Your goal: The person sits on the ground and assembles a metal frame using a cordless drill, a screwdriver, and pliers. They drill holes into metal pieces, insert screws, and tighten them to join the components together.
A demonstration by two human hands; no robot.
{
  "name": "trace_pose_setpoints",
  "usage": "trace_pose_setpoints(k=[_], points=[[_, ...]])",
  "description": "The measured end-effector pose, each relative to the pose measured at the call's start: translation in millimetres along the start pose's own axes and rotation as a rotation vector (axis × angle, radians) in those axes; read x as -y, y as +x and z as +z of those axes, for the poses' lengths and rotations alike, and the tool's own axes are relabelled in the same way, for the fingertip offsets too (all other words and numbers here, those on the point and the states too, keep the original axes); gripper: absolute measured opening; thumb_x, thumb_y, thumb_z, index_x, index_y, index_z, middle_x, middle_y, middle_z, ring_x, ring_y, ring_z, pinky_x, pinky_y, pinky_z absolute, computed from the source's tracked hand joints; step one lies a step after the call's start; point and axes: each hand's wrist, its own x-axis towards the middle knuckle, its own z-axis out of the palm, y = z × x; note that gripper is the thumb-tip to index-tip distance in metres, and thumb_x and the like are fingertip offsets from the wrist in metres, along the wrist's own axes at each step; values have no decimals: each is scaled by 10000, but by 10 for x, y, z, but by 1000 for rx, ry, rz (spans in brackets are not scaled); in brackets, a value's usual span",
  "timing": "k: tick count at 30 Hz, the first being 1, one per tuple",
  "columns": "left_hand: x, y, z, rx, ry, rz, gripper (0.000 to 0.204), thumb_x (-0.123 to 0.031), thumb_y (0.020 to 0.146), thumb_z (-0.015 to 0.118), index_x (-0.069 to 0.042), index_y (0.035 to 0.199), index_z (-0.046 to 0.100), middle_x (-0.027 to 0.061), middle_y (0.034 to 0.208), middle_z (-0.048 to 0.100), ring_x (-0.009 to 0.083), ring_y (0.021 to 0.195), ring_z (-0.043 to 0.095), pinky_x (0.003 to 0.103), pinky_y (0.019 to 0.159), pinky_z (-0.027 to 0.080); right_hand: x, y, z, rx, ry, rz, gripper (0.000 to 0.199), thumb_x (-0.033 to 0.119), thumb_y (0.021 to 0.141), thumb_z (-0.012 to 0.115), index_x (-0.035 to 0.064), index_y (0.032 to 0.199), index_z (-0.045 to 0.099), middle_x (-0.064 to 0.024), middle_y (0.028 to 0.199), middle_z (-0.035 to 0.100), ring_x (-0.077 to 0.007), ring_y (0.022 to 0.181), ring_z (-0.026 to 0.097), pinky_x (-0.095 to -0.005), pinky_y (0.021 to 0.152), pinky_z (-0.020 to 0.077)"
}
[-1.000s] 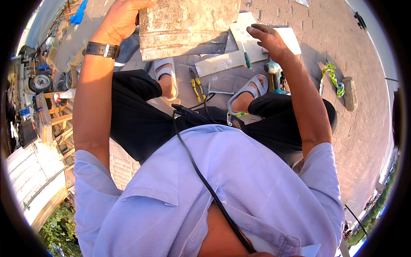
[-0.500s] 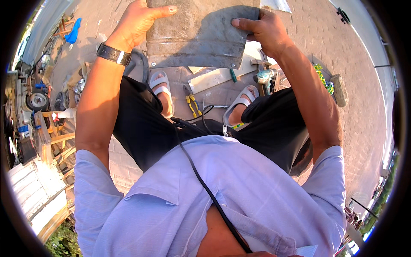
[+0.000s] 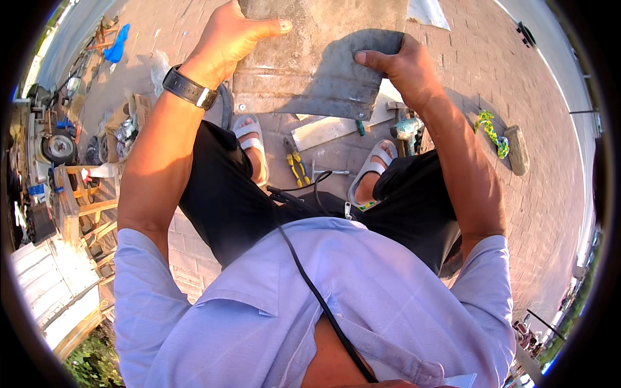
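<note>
A worn grey metal sheet [image 3: 291, 71], scuffed and ribbed along its near edge, is held up in front of me above my feet. My left hand [image 3: 236, 42] grips its left edge, thumb lying over the face. On the opposite edge my right hand [image 3: 404, 68] is closed, its thumb pressed on the shaded part of the sheet. The fingers of both hands are hidden behind the metal, and its far end runs out of the picture. A rivet or screw head shows at the near left corner.
Between my sandalled feet lie yellow-handled pliers [image 3: 297, 167], a T-shaped metal rod [image 3: 331, 172] and a pale board [image 3: 326, 132]. A teal power drill [image 3: 407, 131] stands by my right foot. Further right is a stone [image 3: 517, 150]; a wooden frame [image 3: 87, 207] and clutter are at left.
The sheet and both hands sit slightly lower and further right in the picture; the ground items have shifted in much the same way. The grip on the sheet looks unchanged.
</note>
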Motion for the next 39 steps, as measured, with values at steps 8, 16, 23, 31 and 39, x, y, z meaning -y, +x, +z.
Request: trace_pose_setpoints(k=[8, 16, 23, 31, 39], points=[[35, 76, -62, -34, -108, -88, 370, -76, 868, 790, -3, 1211, 673, 99, 1080, 734, 215, 964, 725, 400, 870, 598, 67, 69, -21, 13, -86, -68, 575, 255, 743, 909, -84, 1151, 687, -161, 1052, 752, -257, 958, 716, -377, 894, 547], [25, 88, -40, -55, -92, -111, 385, -74, 860, 788, -2, 1218, 668, 102, 1098, 728, 223, 969, 719, 410, 866, 597, -160, 152, 16, -23, -140, -36, 688, 291, 704, 941, -107, 1170, 628, -213, 1091, 729, -279, 1038, 702, -392, 900, 552], [61, 39, -56, -82, -48, 31, 421, -115, 879, 792, -15, 1261, 644, 86, 1109, 720, 205, 1008, 701, 382, 887, 578, 166, 16, 49, -38, -195, -97, 695, 255, 709, 933, -123, 1182, 592, -251, 1131, 715, -313, 1041, 713, -407, 914, 555], [-34, 6, -115, -259, -238, 18, 440, -207, 890, 819, 24, 1222, 645, 85, 1148, 706, 167, 1040, 671, 328, 938, 537, 266, -20, 117, -104, -33, -17, 558, 146, 785, 857, -91, 1212, 587, -221, 1126, 720, -280, 1052, 704, -389, 932, 556], [-57, -119, -125, -86, -144, 245, 380, -144, 915, 787, -25, 1257, 671, 47, 1191, 716, 138, 1069, 659, 324, 956, 525, 140, 81, 141, -148, 181, -132, 474, 26, 840, 805, -34, 1267, 608, -152, 1192, 719, -228, 1086, 682, -350, 978, 532]])
